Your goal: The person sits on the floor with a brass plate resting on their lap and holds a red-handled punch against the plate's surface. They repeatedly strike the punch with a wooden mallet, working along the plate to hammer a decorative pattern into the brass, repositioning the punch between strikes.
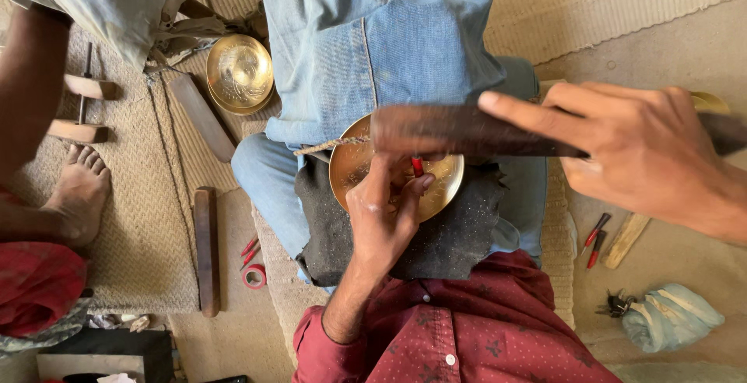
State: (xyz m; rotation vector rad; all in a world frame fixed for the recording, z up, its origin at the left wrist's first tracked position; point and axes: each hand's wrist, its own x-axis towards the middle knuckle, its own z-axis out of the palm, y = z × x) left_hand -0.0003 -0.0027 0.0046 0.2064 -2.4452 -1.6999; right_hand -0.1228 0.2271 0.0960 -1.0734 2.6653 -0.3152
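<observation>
My left hand point(385, 208) pinches a small red-tipped tool point(418, 167) against the round brass plate point(443, 185), which lies on a dark cloth point(459, 235) over my jeans-clad lap. My right hand point(646, 150), at three o'clock, grips a long dark wooden stick point(459, 130), forefinger stretched along it; its long axis runs nine to three, blurred, above the plate. A second brass bowl point(240, 73) sits at ten o'clock on the woven mat point(140, 220). Another person's bare foot point(78, 188) rests at nine.
</observation>
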